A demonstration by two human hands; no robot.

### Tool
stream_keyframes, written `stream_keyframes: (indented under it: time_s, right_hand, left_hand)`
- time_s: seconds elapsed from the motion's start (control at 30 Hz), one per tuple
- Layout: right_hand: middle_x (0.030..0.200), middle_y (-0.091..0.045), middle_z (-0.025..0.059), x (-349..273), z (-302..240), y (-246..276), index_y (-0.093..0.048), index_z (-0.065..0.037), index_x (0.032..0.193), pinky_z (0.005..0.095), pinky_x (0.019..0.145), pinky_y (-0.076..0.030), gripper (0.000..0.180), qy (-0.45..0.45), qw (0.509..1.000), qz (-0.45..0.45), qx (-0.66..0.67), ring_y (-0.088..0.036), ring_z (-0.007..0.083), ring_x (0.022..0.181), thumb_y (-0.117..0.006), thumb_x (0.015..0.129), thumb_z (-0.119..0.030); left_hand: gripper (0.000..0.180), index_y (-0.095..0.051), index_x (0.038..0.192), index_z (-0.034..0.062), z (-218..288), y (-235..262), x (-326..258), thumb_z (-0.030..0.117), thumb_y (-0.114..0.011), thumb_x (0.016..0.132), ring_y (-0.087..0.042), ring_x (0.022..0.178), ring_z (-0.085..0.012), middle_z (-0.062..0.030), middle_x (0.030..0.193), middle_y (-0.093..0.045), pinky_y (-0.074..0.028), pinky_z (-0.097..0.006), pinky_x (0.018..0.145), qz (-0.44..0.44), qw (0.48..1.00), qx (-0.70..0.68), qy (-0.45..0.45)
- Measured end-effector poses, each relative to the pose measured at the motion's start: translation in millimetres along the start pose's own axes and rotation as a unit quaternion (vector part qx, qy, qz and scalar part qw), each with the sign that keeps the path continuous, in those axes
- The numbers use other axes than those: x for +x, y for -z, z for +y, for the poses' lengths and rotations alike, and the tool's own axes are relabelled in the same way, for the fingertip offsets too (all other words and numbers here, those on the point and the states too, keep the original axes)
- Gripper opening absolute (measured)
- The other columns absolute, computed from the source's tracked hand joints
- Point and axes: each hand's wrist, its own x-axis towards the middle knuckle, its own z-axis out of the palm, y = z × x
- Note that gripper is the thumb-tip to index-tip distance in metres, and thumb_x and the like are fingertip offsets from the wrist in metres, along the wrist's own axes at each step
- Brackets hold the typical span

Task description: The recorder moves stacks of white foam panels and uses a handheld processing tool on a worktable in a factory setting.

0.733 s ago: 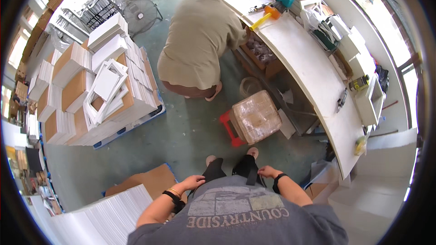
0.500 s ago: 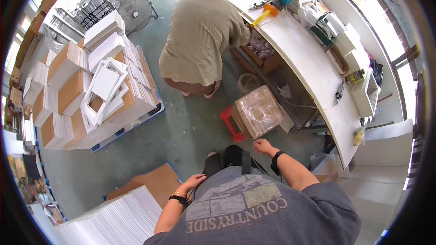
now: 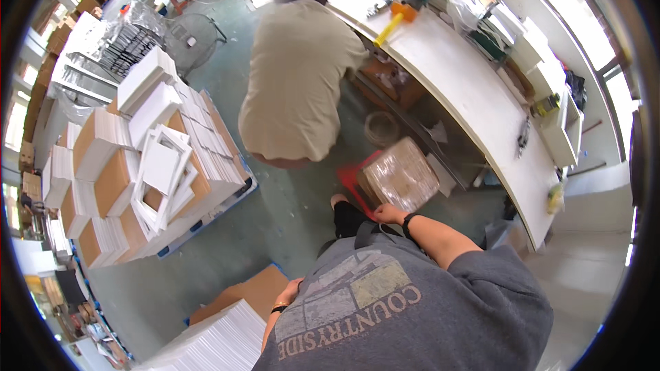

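While the left hand [image 3: 291, 293] hangs by the hip beside a white sheet stack [image 3: 213, 343], grip unclear | right hand [image 3: 387, 214] reaches down, touching the near edge of the wrapped bundle [image 3: 402, 175] on the red stool [image 3: 352, 180], fingers not clearly closed | bundle not lifted, pickup looks barely begun | co-worker [image 3: 299, 75] crouches at the white bench [image 3: 474, 96].

- Right hand [image 3: 388, 214] is touching the wrapped brown package [image 3: 401, 174] on the red stool [image 3: 352, 180]; open floor is lying to its left.
- Crouching co-worker [image 3: 295, 82] is blocking the way ahead.
- White workbench [image 3: 474, 96] is closing off the right side.
- Left hand [image 3: 289, 293] is hanging beside the white sheet stack [image 3: 213, 340]; pallet of white frames [image 3: 161, 165] is crowding the left.
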Motion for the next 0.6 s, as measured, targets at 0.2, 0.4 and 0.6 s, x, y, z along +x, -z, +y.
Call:
stream_keyframes:
  time_s: [0.2, 0.4, 0.6]
  right_hand:
    - [0.08, -0.062, 0.0142, 33, 92, 50, -0.059, 0.0, 0.09, 0.0365, 0.058, -0.051, 0.025, -0.151, 0.985, 0.011, 0.086, -0.062, 0.0215, 0.064, -0.05, 0.08, -0.021]
    - [0.084, -0.061, 0.0148, 77, 55, 85, -0.051, 0.002, 0.098, 0.0389, 0.06, -0.053, 0.023, -0.256, 0.919, 0.0, 0.299, -0.063, 0.0274, 0.068, -0.047, 0.082, -0.014]
    - [0.072, -0.06, 0.0115, 131, 58, 75, -0.056, -0.004, 0.083, 0.035, 0.047, -0.048, 0.015, -0.182, 0.875, -0.078, 0.442, -0.057, 0.0224, 0.055, -0.052, 0.078, -0.018]
  left_hand:
    - [0.045, -0.056, 0.109, 0.0005, 100, 10, 24, 0.037, -0.051, 0.084, -0.058, 0.089, -0.0216, -0.0122, 0.099, -0.062, -0.045, -0.031, 0.078, 0.069, 0.986, 0.154, 0.0]
    - [0.054, -0.055, 0.11, -0.0017, 156, 23, 29, 0.045, -0.049, 0.083, -0.053, 0.102, -0.0308, -0.0201, 0.11, -0.056, -0.042, -0.037, 0.084, 0.117, 0.956, 0.248, -0.1]
    - [0.047, -0.06, 0.102, 0.0035, 189, 65, 19, 0.045, -0.051, 0.082, -0.055, 0.09, -0.026, -0.0123, 0.099, -0.06, -0.045, -0.042, 0.074, 0.116, 0.962, 0.219, -0.117]
